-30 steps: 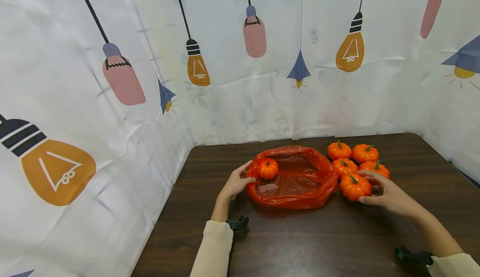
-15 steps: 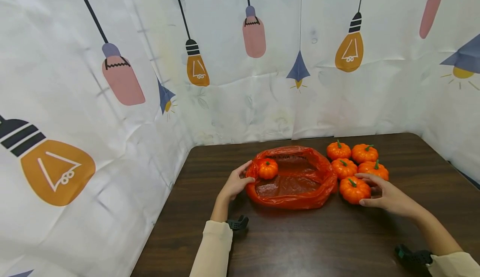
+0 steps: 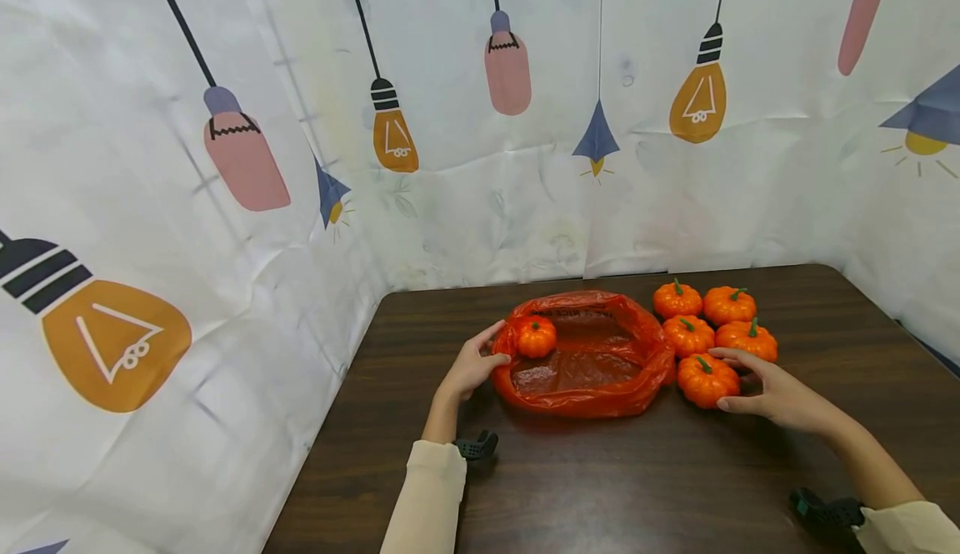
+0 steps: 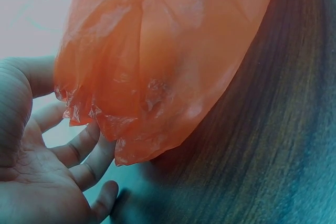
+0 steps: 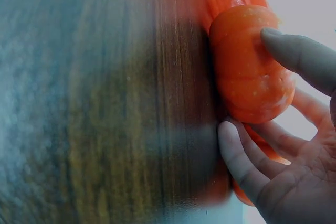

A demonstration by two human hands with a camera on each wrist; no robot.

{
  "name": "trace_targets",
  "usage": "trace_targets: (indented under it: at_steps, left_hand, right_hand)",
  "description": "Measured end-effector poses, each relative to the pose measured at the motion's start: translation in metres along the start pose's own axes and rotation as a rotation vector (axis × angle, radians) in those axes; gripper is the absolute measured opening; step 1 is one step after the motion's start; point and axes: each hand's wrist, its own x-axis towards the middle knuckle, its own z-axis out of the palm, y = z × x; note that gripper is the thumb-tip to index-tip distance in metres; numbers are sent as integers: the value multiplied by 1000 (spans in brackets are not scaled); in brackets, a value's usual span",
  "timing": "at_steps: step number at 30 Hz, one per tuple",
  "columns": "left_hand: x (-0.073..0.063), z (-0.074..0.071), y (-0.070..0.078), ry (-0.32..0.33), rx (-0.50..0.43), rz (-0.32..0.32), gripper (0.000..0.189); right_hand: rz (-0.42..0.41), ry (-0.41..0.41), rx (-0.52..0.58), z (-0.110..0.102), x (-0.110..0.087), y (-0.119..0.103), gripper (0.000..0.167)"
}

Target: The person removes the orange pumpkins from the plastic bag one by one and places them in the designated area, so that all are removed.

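Observation:
A red plastic bag (image 3: 585, 404) lies spread wide at its mouth on the dark table, with one small orange pumpkin (image 3: 536, 336) showing inside at its left. My left hand (image 3: 474, 362) holds the bag's left rim; in the left wrist view, thumb and fingers meet the crumpled edge of the plastic (image 4: 157, 77). To the right of the bag, my right hand (image 3: 776, 391) has its thumb and fingers around the nearest pumpkin (image 3: 707, 381). In the right wrist view the thumb lies over this ribbed pumpkin (image 5: 247, 66), the fingers fanned along its other side.
Several other orange pumpkins with green stems, such as the back right pumpkin (image 3: 729, 306), cluster beyond the right hand. The wooden table (image 3: 600, 487) meets a white cloth (image 3: 480, 204) printed with lamps at the back and left.
The pumpkin at my right hand has come slightly lower and tilted, sitting a little nearer the front of the table. The left hand and bag stay put.

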Motion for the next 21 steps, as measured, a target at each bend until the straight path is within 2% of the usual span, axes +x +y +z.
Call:
trace_targets:
  at_steps: [11, 21]
  left_hand:
    - [-2, 0, 1, 16, 5, -1, 69]
    - [1, -1, 0, 4, 11, -13, 71]
  right_hand:
    - [8, -35, 12, 1, 1, -1, 70]
    - [-16, -10, 18, 1, 2, 1, 70]
